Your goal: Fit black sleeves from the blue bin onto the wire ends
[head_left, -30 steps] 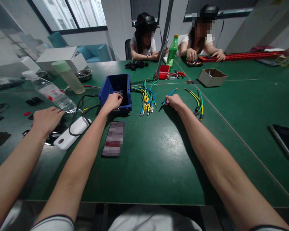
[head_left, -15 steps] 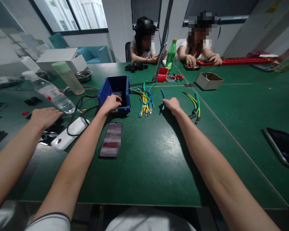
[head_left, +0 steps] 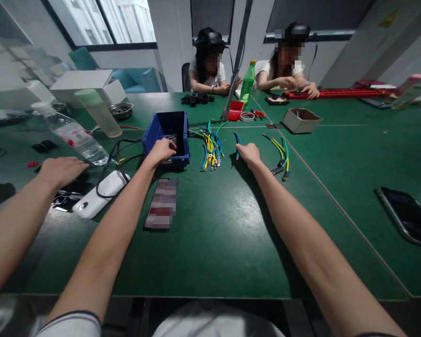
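My left hand [head_left: 163, 150] reaches over the front edge of the blue bin [head_left: 148, 138], its curled fingertips at the small dark pieces inside; whether they pinch one is hidden. Between thumb and fingers of my right hand [head_left: 248, 153] is a short blue wire [head_left: 237, 137], held just above the green table [head_left: 210, 252]. A bundle of yellow, blue and green wires [head_left: 210, 149] with metal lugs lies between the bin and my right hand. To the right of that hand lie a few yellow and green wires [head_left: 285, 157] with black sleeves at their near ends.
A phone [head_left: 161, 204] lies before the bin. At left are a white device [head_left: 100, 194], a water bottle [head_left: 73, 135] and another person's hand [head_left: 61, 172]. A cardboard box [head_left: 301, 122], a red bin [head_left: 235, 111] and a green bottle [head_left: 247, 84] stand farther back. Two people sit opposite.
My hands have hardly moved. The person at the back right has lifted one hand off the small tray on the table. Another hand at the far left edge has left view.
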### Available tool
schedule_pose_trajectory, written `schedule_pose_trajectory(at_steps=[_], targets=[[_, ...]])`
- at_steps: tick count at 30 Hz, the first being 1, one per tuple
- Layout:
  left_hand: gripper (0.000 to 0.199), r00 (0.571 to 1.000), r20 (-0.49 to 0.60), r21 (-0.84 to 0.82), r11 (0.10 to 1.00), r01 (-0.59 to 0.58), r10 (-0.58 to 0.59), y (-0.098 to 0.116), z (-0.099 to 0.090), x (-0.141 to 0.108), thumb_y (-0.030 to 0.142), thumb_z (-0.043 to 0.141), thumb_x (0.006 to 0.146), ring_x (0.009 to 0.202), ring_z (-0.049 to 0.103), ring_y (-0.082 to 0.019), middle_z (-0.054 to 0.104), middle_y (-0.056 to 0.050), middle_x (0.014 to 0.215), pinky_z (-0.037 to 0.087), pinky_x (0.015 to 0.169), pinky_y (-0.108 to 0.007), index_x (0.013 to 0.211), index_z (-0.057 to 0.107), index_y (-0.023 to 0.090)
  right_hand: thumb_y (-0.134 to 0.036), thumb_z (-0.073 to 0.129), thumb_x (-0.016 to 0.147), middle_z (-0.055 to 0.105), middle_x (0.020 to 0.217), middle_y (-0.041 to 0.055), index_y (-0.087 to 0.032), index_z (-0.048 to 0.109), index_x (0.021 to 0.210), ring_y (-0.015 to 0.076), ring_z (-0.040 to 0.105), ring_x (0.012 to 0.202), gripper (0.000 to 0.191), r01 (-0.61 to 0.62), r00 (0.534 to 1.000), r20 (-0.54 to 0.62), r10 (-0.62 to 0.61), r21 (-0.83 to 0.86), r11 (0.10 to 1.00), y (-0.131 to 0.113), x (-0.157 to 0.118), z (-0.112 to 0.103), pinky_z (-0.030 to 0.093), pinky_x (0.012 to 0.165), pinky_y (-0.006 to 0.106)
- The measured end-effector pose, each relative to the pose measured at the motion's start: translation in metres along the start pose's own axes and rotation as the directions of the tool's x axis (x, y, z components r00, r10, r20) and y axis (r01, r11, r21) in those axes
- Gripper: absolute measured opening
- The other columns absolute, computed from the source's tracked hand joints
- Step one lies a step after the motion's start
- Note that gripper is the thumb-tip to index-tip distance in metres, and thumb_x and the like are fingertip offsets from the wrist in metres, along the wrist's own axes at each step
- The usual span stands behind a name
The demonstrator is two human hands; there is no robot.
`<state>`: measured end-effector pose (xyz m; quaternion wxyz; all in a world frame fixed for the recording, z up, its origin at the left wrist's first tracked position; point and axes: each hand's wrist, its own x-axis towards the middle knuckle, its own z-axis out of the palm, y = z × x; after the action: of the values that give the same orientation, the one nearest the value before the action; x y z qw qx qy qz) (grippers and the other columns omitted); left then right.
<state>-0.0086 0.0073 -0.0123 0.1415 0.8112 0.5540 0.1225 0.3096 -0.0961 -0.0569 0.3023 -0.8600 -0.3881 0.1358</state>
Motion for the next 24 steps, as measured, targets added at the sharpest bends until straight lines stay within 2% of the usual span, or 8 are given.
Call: schedule_pose_trajectory(at_steps=[5,11,16,24], targets=[[0.026,1.0,0.018,-0.032,0.999,0.006,-0.005,0.001,-0.002,-0.002,0.015,0.069,0.066,0.089,0.068,-0.021,0.074,-0.007,0.093,0.051,0.081,-0.023,0.091,0.074,0.018,-0.051,0.05,0.075,0.069,0.079,0.0164,-0.016,0.067,0.071,0.0272,0.065,0.077,0.039,0.013,1.0,-0.013,-0.014,-0.021,1.0,0.0,-0.002,0.0,0.047,0.067,0.032],[0.021,0.999,-0.03,-0.101,0.994,-0.041,0.039,-0.001,0.001,-0.003,0.014,0.067,0.067,0.087,0.069,-0.021,0.075,-0.008,0.084,0.051,0.083,-0.026,0.086,0.075,0.016,-0.045,0.051,0.075,0.069,0.08,0.0169,-0.018,0.066,0.069,0.0279,0.065,0.081,0.032,0.029,0.997,-0.064,-0.032,-0.045,0.999,-0.006,-0.01,0.0,0.047,0.072,0.033],[0.015,0.998,-0.011,-0.108,0.993,-0.056,0.055,-0.002,0.0,-0.001,0.016,0.068,0.066,0.087,0.069,-0.022,0.075,-0.008,0.083,0.051,0.084,-0.027,0.079,0.076,0.017,-0.043,0.052,0.075,0.07,0.082,0.0185,-0.017,0.067,0.072,0.0291,0.066,0.087,0.03,0.046,0.993,-0.105,-0.054,-0.075,0.996,-0.009,-0.016,0.001,0.047,0.074,0.034],[0.017,0.998,0.018,-0.111,0.992,-0.053,0.056,-0.004,-0.002,-0.004,0.015,0.07,0.062,0.083,0.069,-0.023,0.074,-0.008,0.08,0.052,0.079,-0.027,0.078,0.076,0.016,-0.041,0.052,0.075,0.07,0.08,0.0195,-0.015,0.069,0.07,0.0293,0.066,0.083,0.031,0.057,0.992,-0.108,-0.069,-0.114,0.992,-0.01,-0.017,0.001,0.047,0.071,0.033]])
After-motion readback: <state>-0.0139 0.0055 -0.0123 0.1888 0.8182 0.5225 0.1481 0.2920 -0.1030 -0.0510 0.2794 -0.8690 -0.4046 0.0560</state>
